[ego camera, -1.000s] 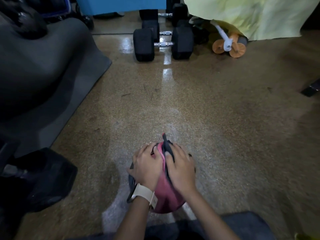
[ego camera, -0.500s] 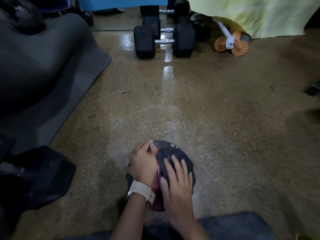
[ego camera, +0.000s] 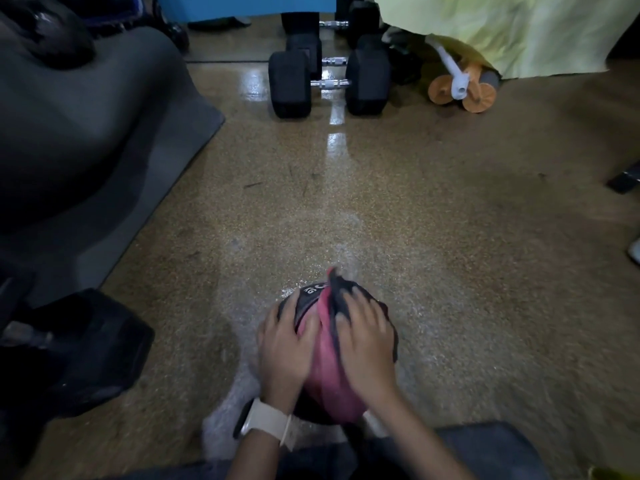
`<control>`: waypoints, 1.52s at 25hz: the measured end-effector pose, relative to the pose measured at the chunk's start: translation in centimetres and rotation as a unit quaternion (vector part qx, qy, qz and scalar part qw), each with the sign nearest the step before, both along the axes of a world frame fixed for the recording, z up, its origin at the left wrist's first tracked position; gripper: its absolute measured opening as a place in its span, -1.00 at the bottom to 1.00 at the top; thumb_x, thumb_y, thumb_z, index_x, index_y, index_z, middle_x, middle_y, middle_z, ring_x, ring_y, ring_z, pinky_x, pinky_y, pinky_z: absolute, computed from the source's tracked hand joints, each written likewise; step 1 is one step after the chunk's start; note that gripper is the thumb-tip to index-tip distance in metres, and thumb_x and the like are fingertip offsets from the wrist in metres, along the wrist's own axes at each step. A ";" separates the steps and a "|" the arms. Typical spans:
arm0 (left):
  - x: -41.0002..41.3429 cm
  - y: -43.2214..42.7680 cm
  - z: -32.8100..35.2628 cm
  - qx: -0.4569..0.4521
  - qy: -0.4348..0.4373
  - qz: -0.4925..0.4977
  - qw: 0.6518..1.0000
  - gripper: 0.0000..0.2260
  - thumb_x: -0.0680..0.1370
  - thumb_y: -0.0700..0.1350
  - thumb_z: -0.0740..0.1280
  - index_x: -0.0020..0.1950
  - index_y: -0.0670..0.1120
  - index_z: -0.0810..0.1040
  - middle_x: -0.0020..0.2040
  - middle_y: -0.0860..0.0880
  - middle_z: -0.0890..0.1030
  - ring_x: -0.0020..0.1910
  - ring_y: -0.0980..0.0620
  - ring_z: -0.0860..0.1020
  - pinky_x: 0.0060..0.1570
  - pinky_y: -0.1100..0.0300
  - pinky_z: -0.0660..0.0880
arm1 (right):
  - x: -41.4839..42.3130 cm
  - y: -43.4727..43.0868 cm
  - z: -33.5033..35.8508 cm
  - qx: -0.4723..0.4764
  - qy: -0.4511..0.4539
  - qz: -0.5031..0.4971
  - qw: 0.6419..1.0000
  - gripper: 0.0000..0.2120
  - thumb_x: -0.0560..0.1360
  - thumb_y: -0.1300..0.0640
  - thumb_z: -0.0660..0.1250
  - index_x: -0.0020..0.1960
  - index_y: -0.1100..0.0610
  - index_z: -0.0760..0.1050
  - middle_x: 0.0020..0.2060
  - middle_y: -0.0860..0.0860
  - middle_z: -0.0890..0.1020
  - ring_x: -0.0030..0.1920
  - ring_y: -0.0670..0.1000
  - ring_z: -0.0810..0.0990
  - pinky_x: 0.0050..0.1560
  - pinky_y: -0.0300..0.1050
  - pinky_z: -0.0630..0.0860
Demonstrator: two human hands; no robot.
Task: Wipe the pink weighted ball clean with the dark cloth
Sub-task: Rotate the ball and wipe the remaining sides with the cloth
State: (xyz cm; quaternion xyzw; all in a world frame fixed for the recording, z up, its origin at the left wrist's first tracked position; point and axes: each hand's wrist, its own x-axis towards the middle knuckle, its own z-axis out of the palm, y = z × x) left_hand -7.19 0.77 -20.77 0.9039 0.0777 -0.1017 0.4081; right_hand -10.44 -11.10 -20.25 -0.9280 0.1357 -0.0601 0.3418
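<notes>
Moved forward since last frame: right hand [ego camera: 367, 348] with dark cloth [ego camera: 336, 287], fingers [ego camera: 363, 308] straight, apart, pressing to scrub. Left hand [ego camera: 287, 344] splayed flat on pink weighted ball [ego camera: 329, 375], steadying against rolling on floor [ego camera: 450, 271]. Dumbbells [ego camera: 290, 86] well beyond.

Weighted ball [ego camera: 325, 375] on floor [ego camera: 450, 237] near centre, left hand [ego camera: 287, 344] on its left side, right hand [ego camera: 367, 344] atop cloth [ego camera: 337, 289] on its right, dumbbells [ego camera: 291, 84] well ahead, mat [ego camera: 104, 168] left.

A home gym or workout corner: black hex dumbbells [ego camera: 329, 85] on a speckled floor [ego camera: 450, 237], an orange ab roller [ego camera: 462, 93], and a grey exercise mat [ego camera: 114, 161] at the left
</notes>
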 end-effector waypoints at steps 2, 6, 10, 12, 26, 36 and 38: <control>1.8 -0.1 -0.2 -0.013 0.019 -0.016 1.000 -0.48 0.52 0.17 0.19 0.48 0.15 0.46 0.49 -0.04 0.49 0.48 -0.12 0.41 0.49 -0.06 0.31 | -4.0 1.3 0.2 -0.068 -0.036 0.046 0.996 -0.52 0.56 -0.14 -0.03 0.45 -0.14 0.27 0.48 -0.10 0.30 0.49 0.04 0.16 0.43 0.13 0.12; 2.1 -0.7 -0.5 -0.003 0.041 0.008 0.999 -0.32 0.36 0.47 0.10 0.43 0.28 0.45 0.49 0.07 0.48 0.48 -0.10 0.43 0.43 -0.16 0.39 | 3.2 -3.3 0.0 0.047 0.048 0.017 0.998 -0.56 0.52 -0.17 0.06 0.31 -0.09 0.47 0.30 -0.05 0.52 0.34 0.05 0.42 0.28 -0.01 0.35; 2.2 -1.4 -0.1 -0.021 0.023 0.069 0.997 -0.42 0.42 0.43 0.21 0.37 0.22 0.54 0.39 0.08 0.58 0.39 -0.08 0.51 0.39 -0.07 0.45 | 1.1 -1.1 -0.3 -0.024 0.018 0.001 1.000 -0.52 0.59 -0.17 -0.06 0.40 -0.09 0.36 0.40 -0.03 0.42 0.43 0.10 0.32 0.39 0.11 0.23; 2.7 -0.7 -0.9 -0.063 0.024 0.079 0.995 -0.54 0.48 0.38 0.29 0.31 0.23 0.57 0.32 0.10 0.63 0.33 -0.05 0.57 0.37 -0.04 0.47 | -4.5 0.7 -0.1 -0.073 -0.035 0.053 0.995 -0.52 0.61 -0.22 -0.09 0.47 -0.15 0.25 0.47 -0.03 0.31 0.49 0.11 0.18 0.41 0.13 0.13; 1.1 -0.6 -0.5 -0.051 0.027 0.100 0.993 -0.35 0.37 0.37 0.09 0.39 0.21 0.53 0.44 0.08 0.54 0.40 -0.11 0.51 0.41 -0.09 0.42 | -1.5 -0.5 0.4 -0.106 0.019 0.089 0.990 -0.51 0.57 -0.20 -0.07 0.48 -0.21 0.20 0.50 -0.12 0.25 0.50 0.07 0.15 0.45 0.14 0.06; 1.4 -0.7 -0.4 -0.058 0.040 0.097 0.993 -0.48 0.55 0.36 0.21 0.44 0.18 0.49 0.47 0.03 0.51 0.45 -0.16 0.45 0.47 -0.10 0.35 | -6.3 0.6 -0.2 -0.109 -0.042 0.108 0.987 -0.53 0.62 -0.17 -0.11 0.51 -0.17 0.17 0.49 -0.05 0.28 0.51 0.09 0.15 0.46 0.08 0.02; 1.2 -0.9 -0.2 -0.042 0.037 0.100 0.993 -0.53 0.59 0.29 0.25 0.46 0.18 0.48 0.49 0.04 0.49 0.48 -0.15 0.42 0.49 -0.08 0.32 | -2.8 -1.4 -0.5 -0.077 -0.015 0.091 0.993 -0.51 0.59 -0.19 -0.06 0.49 -0.17 0.21 0.49 -0.08 0.28 0.51 0.05 0.15 0.47 0.09 0.08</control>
